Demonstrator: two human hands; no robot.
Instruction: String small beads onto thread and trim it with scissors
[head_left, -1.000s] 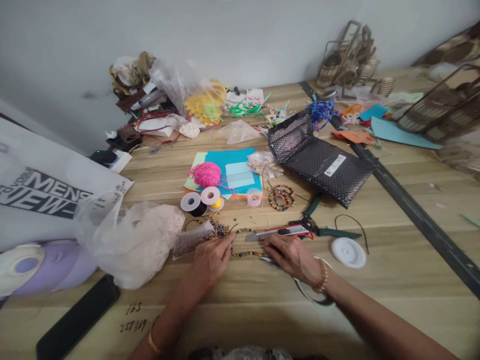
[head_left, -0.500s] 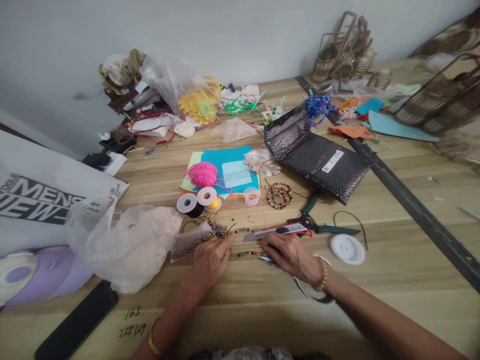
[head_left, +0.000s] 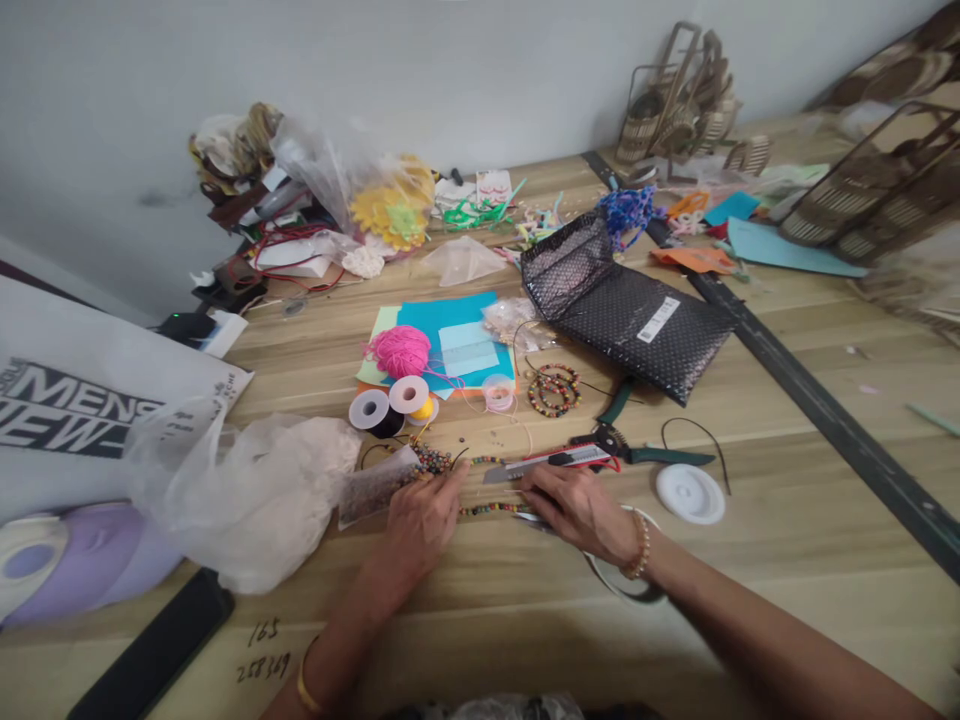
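Note:
A string of small multicoloured beads (head_left: 491, 509) runs across the wooden table between my hands, with a second stretch of it just above. My left hand (head_left: 424, 512) is closed on its left end, index finger stretched along the beads. My right hand (head_left: 581, 508) has its fingers pinched together at the other end; its fingertips are partly hidden. Touching distance above that hand lies a red utility knife (head_left: 559, 460), blade toward the left. A metal blade (head_left: 531, 519) shows under my right palm. By my left fingers sit a heap of loose beads (head_left: 433, 459) and a clear bead packet (head_left: 379, 488).
Beyond my hands are thread spools (head_left: 371, 408), pink yarn (head_left: 401, 351), coiled bead strings (head_left: 553, 390) and a black bubble mailer (head_left: 645, 322). Green-handled pruning shears (head_left: 607, 440) and a white spool (head_left: 691, 493) lie right. A plastic bag (head_left: 255, 500) and black phone-like object (head_left: 154, 645) lie left.
The whole view has shifted slightly, with the table's things appearing a little further left. My hands and the bead string keep nearly the same position.

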